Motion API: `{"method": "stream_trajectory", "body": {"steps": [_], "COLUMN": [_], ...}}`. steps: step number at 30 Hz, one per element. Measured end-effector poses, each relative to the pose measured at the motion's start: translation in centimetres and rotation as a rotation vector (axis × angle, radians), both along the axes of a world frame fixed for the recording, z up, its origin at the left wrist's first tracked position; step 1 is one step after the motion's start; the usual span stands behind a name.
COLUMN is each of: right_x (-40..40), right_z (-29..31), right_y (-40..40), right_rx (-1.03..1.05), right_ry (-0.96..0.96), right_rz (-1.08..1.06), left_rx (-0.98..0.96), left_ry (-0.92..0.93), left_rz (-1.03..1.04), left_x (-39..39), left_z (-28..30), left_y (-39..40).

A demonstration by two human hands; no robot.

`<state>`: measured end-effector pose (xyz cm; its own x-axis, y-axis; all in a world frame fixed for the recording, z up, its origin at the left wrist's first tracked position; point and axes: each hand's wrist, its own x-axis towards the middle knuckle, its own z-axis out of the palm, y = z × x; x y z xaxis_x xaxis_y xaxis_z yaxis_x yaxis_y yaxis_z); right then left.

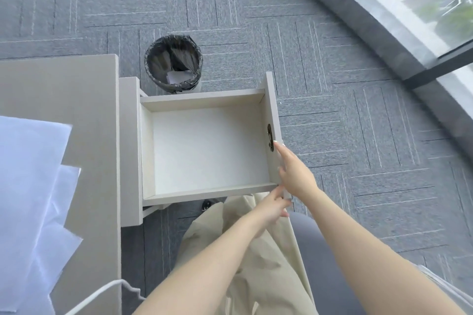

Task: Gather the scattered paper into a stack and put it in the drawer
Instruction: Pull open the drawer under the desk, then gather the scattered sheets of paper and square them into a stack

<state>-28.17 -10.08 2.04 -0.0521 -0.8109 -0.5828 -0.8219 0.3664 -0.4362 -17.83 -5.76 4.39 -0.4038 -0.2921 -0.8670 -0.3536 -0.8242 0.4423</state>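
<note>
Both forearms reach forward over beige trousers [256, 276] — the left hand [271, 206] pinches the near corner of the drawer [210, 151] front, the right hand [294, 174] lies flat along it, fingers loosely extended. Scattered paper [30, 186] rests on the desk [97, 135] — left of the pulled-out drawer.

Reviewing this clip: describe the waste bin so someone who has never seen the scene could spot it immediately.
Start at the pale desk on the left, then the open drawer pulled out beside it. Just beyond the drawer's far wall, on the grey carpet, stands the waste bin. It is the only round, dark thing there, lined with a black bag.
</note>
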Motion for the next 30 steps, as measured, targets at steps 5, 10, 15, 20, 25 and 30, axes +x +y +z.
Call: {"method": "stream_trajectory", "body": {"steps": [5,10,15,20,25,30], "right_x": [0.5,2.9,9.1,19.7,30.1,37.6], "right_z": [-0.2,1.3,5.1,9.2,11.7,12.6], "right_y": [0.3,-0.2,-4.0,-8.0,-6.7,-2.2], "right_rx": [0.037,0.09,-0.082,-0.292,-0.31,-0.27], "right_ry": [0.059,0.254,0.15,-0.019,-0.202,-0.31], "right_rz": [0.001,0.051,0.215,0.513,0.859,1.184], "left_rx": [0.031,-0.029,-0.247,-0.415,-0.438,-0.395], "left_ry": [0.004,-0.04,-0.11,-0.271,-0.562,-0.783], "left_rz": [0.044,0.22,0.477,0.814,1.21,1.513], "left_x": [0.5,2.2,7.2,15.8,24.6,30.7], "left_z": [0.3,1.2,4.9,8.2,10.5,11.5], "left_y": [0.3,-0.7,-3.1,-3.8,0.6,9.0]}}
